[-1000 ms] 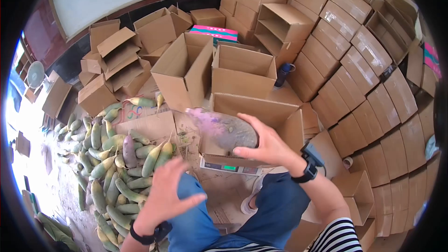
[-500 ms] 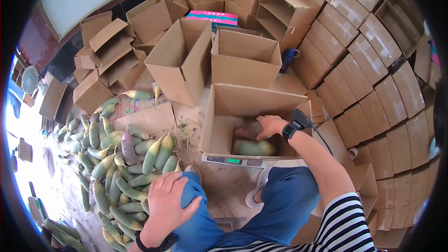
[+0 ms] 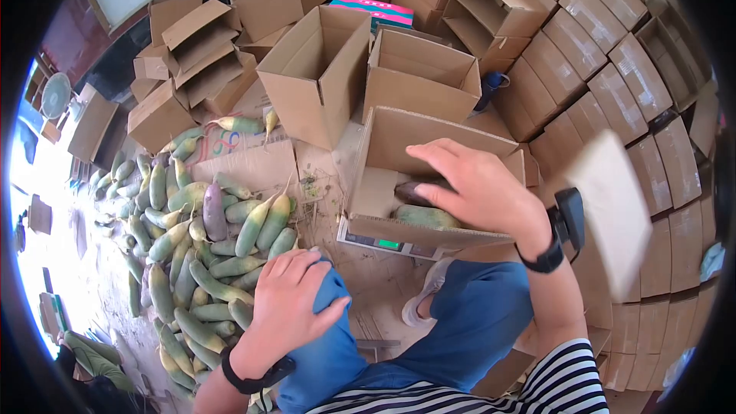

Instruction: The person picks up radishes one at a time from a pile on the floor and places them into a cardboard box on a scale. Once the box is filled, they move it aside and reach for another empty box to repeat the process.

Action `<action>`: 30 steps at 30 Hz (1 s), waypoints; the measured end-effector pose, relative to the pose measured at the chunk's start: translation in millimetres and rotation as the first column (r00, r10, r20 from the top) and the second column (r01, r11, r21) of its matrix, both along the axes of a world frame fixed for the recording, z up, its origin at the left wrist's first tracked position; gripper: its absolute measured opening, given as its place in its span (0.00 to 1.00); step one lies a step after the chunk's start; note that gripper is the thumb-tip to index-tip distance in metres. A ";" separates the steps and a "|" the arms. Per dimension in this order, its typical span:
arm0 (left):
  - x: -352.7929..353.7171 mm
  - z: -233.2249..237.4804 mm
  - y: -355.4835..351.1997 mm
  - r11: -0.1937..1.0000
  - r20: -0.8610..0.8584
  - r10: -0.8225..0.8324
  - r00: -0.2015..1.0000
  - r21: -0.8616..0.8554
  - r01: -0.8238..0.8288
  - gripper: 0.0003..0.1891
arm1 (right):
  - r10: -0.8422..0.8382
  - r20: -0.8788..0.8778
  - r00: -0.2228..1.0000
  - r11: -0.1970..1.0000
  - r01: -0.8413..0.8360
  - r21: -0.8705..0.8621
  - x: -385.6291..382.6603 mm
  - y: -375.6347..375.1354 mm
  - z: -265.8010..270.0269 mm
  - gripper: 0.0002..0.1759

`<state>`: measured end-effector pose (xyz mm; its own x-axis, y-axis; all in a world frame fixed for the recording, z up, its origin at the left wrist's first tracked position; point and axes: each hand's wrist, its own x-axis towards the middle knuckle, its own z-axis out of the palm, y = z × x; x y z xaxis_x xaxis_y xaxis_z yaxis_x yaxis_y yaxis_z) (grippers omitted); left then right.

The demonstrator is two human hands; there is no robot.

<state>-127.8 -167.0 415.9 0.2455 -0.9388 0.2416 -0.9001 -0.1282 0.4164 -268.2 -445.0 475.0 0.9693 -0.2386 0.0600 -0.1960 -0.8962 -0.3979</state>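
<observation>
My left hand (image 3: 295, 295) lies flat on my left knee, its fingers spread and holding nothing. My right hand (image 3: 479, 188) hovers over the front of an open cardboard box (image 3: 395, 231), thumb and fingers apart. Inside that box, below the hand, lie a green radish (image 3: 425, 217) and a dark purplish radish (image 3: 410, 193), both partly hidden. The box stands on a scale (image 3: 418, 251) with a lit green display. Left of my knee, many green radishes (image 3: 211, 268) are heaped on the floor, with a purple radish (image 3: 214, 211) among them.
Two empty open boxes, a tall carton (image 3: 299, 92) and a wider carton (image 3: 418, 80), stand behind. Taped boxes (image 3: 640, 73) are stacked along the right. A blurred pale panel (image 3: 606, 215) appears beyond my right wrist. A blue bottle (image 3: 491, 90) stands by the stack.
My right hand has come up off the radishes in the box and toward me, opening its fingers. The blurred pale panel now shows at right. My left hand stays on the knee.
</observation>
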 end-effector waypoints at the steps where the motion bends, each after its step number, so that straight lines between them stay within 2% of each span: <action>1: 0.4 -0.1 -1.5 1.000 -0.001 0.008 1.000 -0.002 -0.008 0.24 | 0.019 0.054 0.998 0.999 -0.017 -0.032 0.3 16.4 10.1 0.25; 3: 1.8 -0.2 -1.4 0.999 -0.042 -0.044 0.998 -0.005 0.044 0.24 | 0.068 0.119 0.991 0.996 -0.073 0.041 1.0 42.9 15.0 0.23; 4: 3.1 -0.5 -1.7 1.000 -0.040 -0.010 0.999 0.009 0.011 0.24 | 0.090 0.128 0.988 0.990 -0.102 0.094 5.0 52.5 11.0 0.23; 5: 5.6 -1.6 -1.0 0.996 -0.161 -0.075 0.984 -0.066 0.065 0.22 | 0.130 0.133 0.983 0.983 -0.145 0.114 10.0 57.8 1.2 0.23; 6: 11.2 -5.7 5.3 0.984 -0.275 -0.139 0.951 -0.146 0.102 0.21 | 0.100 0.172 0.980 0.972 -0.133 0.193 12.6 59.2 -14.8 0.21; 8: 33.7 -29.1 26.7 0.967 -0.661 -0.003 0.750 -0.192 -0.165 0.18 | 0.008 0.189 0.982 0.934 -0.075 0.348 17.0 61.0 -42.0 0.20; 9: 51.5 -36.7 42.0 0.922 -0.747 0.199 0.634 -0.077 -0.381 0.18 | -0.004 0.128 0.992 0.950 -0.036 0.310 15.6 59.3 -45.9 0.19; 10: 68.8 -46.7 64.4 0.828 -0.804 0.366 0.469 0.051 -0.558 0.17 | 0.014 0.137 0.991 0.978 -0.042 0.204 11.3 54.7 -56.2 0.19; 12: 112.5 -104.5 124.9 0.674 -0.652 0.555 0.516 -0.011 -0.738 0.14 | 0.005 0.106 0.994 0.988 -0.022 0.156 8.9 53.3 -55.3 0.18; 14: 124.5 -150.2 191.4 0.573 -0.451 0.762 0.465 0.134 -0.809 0.13 | 0.006 0.091 0.996 0.985 -0.021 0.170 8.1 55.3 -53.1 0.18; 16: 122.8 -204.8 252.5 0.509 -0.220 0.861 0.459 0.338 -0.792 0.18 | -0.011 0.074 0.997 0.982 -0.003 0.188 7.3 57.6 -53.8 0.17; 18: 105.2 -270.7 296.3 0.480 -0.265 0.877 0.401 0.499 -0.721 0.24 | 0.023 0.045 0.999 0.991 -0.029 0.134 5.4 58.9 -56.0 0.17; 21: 61.3 -285.1 274.3 0.347 -0.225 0.937 0.266 0.668 -0.658 0.38 | 0.034 0.036 0.999 0.988 -0.039 0.152 7.1 62.0 -60.8 0.17; 23: 46.8 -297.2 252.3 0.293 -0.203 0.956 0.211 0.682 -0.670 0.47 | 0.062 0.037 0.997 0.988 -0.066 0.142 10.7 61.0 -68.9 0.17; 25: 42.7 -320.1 244.1 0.253 -0.189 0.967 0.170 0.653 -0.714 0.47 | 0.098 0.037 0.994 0.989 -0.101 0.108 9.1 58.7 -73.5 0.17; 26: 44.3 -334.7 245.8 0.266 -0.271 0.956 0.110 0.652 -0.710 0.47 | 0.106 0.031 0.994 0.991 -0.108 0.078 9.8 59.9 -73.4 0.17; 27: 50.6 -374.8 260.6 0.259 -0.284 0.954 0.092 0.637 -0.726 0.44 | 0.106 0.021 0.994 0.992 -0.107 0.070 9.6 58.7 -73.0 0.18; 28: 52.9 -382.9 263.5 0.320 -0.333 0.933 0.140 0.582 -0.748 0.38 | 0.109 0.012 0.994 0.991 -0.110 0.071 8.5 58.6 -73.9 0.18; 29: 49.7 -357.9 254.4 0.339 -0.380 0.916 0.129 0.559 -0.757 0.34 | 0.099 0.008 0.995 0.992 -0.100 0.074 7.2 57.9 -76.6 0.18; 30: 51.5 -347.2 252.8 0.467 -0.532 0.831 0.162 0.510 -0.722 0.33 | 0.094 0.009 0.995 0.992 -0.095 0.082 7.0 57.5 -78.7 0.18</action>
